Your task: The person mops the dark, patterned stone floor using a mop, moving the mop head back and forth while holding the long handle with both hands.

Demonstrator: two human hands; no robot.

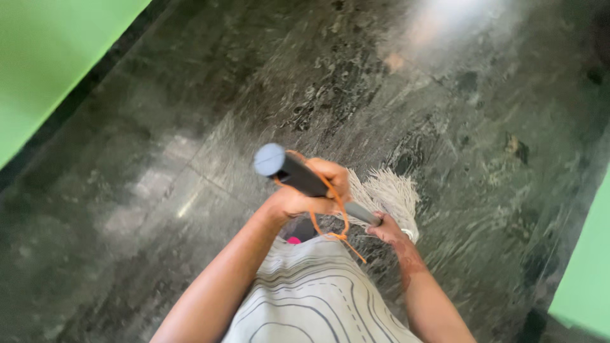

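Head view: left hand (311, 190) wrapped tight round upper mop handle (298, 174), near its blue-grey end cap. Right hand (386, 227) closed on same handle lower down. Orange cord (330, 219) dangles off handle. White string mop head (387, 194) down on dark marble floor (159, 190), just past the hands. Green walls (44, 51) either side.

Two hands show, the left hand (318, 187) and the right hand (387, 228), and both grip one mop handle (298, 173). There is one white mop head (391, 194), one orange cord (333, 213), and two green walls.
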